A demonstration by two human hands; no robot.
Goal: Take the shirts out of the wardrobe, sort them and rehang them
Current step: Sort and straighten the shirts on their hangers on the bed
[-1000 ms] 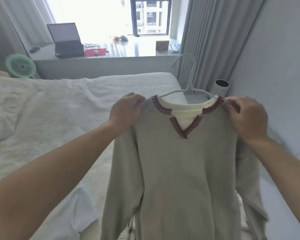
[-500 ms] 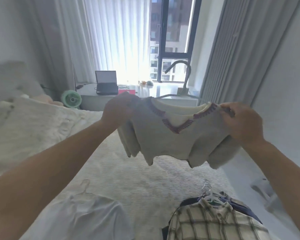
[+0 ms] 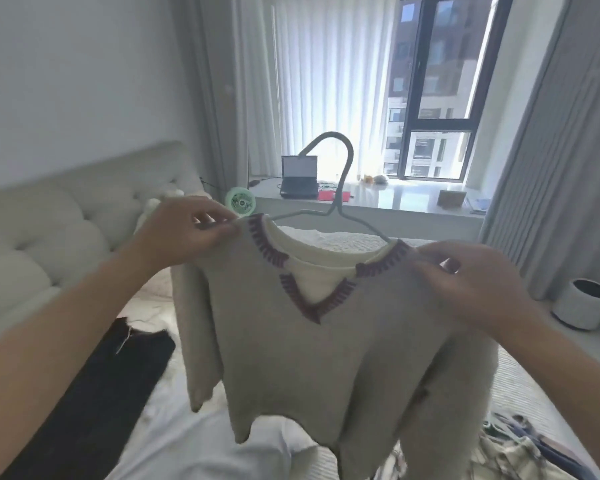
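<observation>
Two hands, left hand (image 3: 191,233) and right hand (image 3: 471,282) each grip pinching grey sweater (image 3: 309,358) shoulders on hanger (image 3: 340,188), no legible writing.

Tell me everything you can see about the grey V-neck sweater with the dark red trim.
The grey V-neck sweater looks like soft knit, with dark red stitched trim round the neckline and a cream inner layer showing inside the V. It hangs on a pale wire hanger, held up in the air above the white bed, front toward the camera, sleeves dangling. The left hand pinches one shoulder and the right hand grips the other.
</observation>
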